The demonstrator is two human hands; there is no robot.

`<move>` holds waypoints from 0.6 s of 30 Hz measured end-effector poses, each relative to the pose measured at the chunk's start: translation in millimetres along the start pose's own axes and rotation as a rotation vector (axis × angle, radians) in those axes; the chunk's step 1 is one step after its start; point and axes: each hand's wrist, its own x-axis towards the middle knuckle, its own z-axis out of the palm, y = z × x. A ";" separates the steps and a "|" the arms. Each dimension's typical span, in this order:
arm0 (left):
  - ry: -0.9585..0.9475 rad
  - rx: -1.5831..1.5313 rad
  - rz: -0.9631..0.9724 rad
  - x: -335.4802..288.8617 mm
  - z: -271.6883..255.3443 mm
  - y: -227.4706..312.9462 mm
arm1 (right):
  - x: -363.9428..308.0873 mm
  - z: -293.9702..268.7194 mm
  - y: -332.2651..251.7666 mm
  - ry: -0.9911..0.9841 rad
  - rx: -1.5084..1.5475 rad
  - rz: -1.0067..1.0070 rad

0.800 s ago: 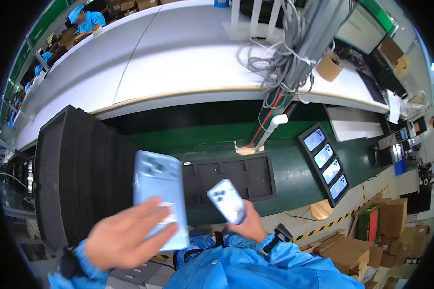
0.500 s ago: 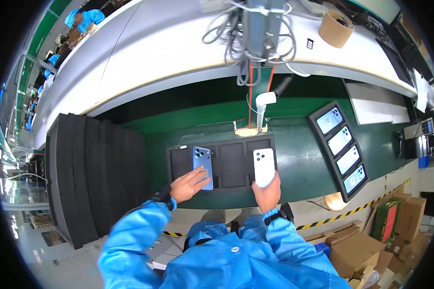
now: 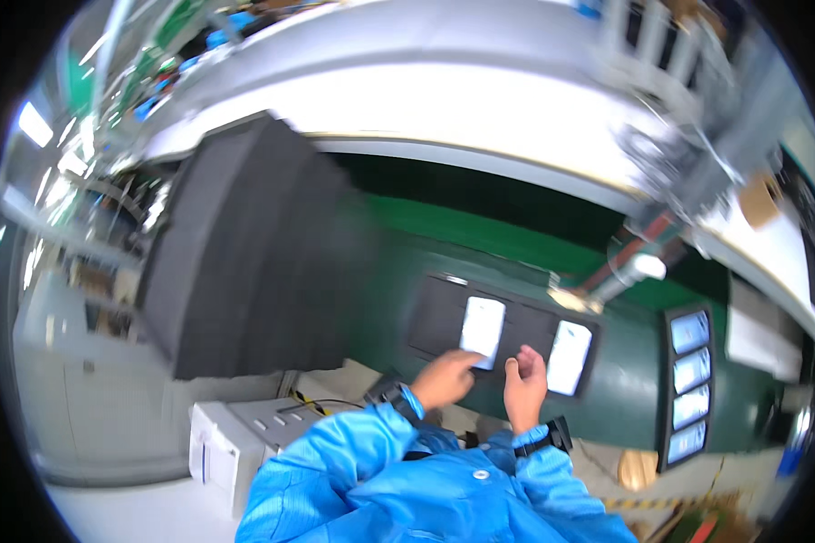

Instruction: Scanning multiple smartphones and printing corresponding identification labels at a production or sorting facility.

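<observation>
A black foam tray (image 3: 436, 312) lies on the green worktop, with two smartphones on it that look pale and glaring. My left hand (image 3: 445, 378) is at the lower end of the left smartphone (image 3: 484, 328), its fingers closed on the lower edge, though blur softens the grip. The other smartphone (image 3: 570, 357) rests at the tray's right end, with a dark camera patch near its top. Between the two phones is my right hand (image 3: 525, 389), apart from both, with fingers loosely bent, spread and holding nothing.
A tall stack of black foam trays (image 3: 254, 253) stands to the left. On the right, another black tray (image 3: 668, 398) holds several smartphones. A grey post with cables (image 3: 697, 181) rises behind the worktop, below a white shelf (image 3: 480, 113). A white cabinet (image 3: 231, 452) stands at lower left.
My view has swung left, so the scene sits further right. My right hand has let go of the right smartphone and moved toward the left one. The left smartphone now looks white rather than blue.
</observation>
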 end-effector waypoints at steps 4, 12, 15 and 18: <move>-0.046 -0.250 -0.031 -77.3 -91.3 27.1 | -48.8 106.2 -171.7 -0.550 0.389 -0.234; 0.626 -0.392 -0.294 -259.0 -198.4 -28.3 | -107.9 305.0 -357.6 -0.420 -0.074 -0.324; 0.775 -0.614 -0.391 -305.8 -192.4 -64.6 | -97.1 305.8 -345.7 -0.524 0.360 -0.484; 0.897 -0.728 -0.383 -334.3 -173.6 -97.9 | -86.0 259.1 -373.6 -0.613 0.318 -0.339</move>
